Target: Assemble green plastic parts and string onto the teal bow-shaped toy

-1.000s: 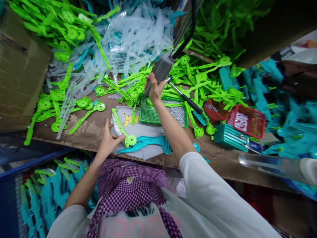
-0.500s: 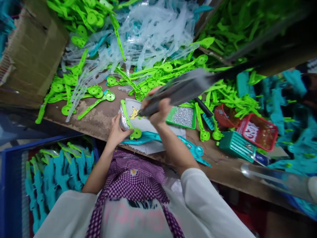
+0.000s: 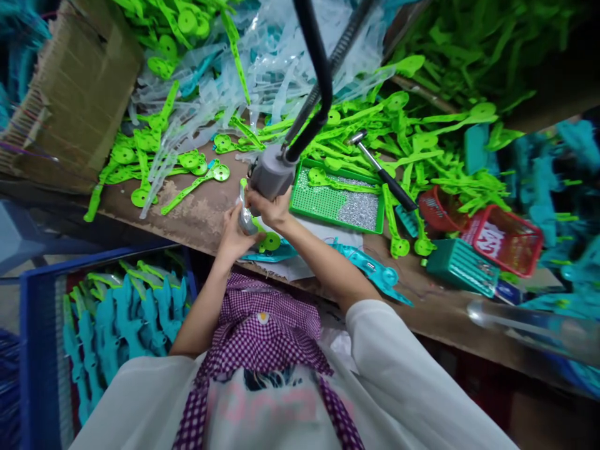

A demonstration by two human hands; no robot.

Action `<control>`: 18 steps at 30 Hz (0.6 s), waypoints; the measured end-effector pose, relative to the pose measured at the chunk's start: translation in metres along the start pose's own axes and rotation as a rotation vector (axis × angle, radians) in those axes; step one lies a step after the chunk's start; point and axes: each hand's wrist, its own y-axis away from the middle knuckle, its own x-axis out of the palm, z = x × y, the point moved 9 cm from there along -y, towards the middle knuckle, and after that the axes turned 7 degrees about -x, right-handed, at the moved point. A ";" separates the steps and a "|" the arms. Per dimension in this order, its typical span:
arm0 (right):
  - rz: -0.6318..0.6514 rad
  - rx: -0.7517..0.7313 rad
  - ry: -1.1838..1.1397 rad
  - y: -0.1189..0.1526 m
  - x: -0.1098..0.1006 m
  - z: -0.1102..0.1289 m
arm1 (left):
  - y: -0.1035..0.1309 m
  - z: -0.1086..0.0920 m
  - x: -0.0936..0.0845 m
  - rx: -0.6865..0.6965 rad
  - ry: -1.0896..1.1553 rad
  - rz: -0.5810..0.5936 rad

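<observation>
At frame centre, the right hand (image 3: 272, 209) grips the grey screwdriver (image 3: 270, 175), hose-hung and likely heavy, while the left hand (image 3: 234, 234) pinches the light, stiff green plastic part (image 3: 267, 240) near its disc.

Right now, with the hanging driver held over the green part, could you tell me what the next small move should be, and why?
Probably press the grey hanging driver straight down. The right hand grips it upright with its tip at the green plastic part, and the left hand already steadies that part on the teal piece beneath.
</observation>
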 end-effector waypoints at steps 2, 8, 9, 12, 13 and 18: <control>0.031 0.012 0.031 0.000 0.004 -0.001 | 0.000 -0.001 0.001 0.002 0.007 0.007; 0.023 -0.031 0.020 0.000 0.004 0.003 | 0.000 0.003 0.002 0.004 0.009 0.007; 0.034 -0.039 0.021 0.000 0.006 0.004 | -0.001 0.004 0.003 0.004 0.013 0.009; 0.069 -0.021 0.043 -0.003 0.012 0.004 | -0.001 0.006 0.003 -0.003 0.027 0.014; 0.074 -0.003 0.050 -0.005 0.014 0.002 | -0.001 0.006 0.003 -0.003 0.028 0.011; 0.020 0.088 0.079 -0.014 0.008 0.005 | -0.002 0.002 -0.003 0.005 -0.014 -0.022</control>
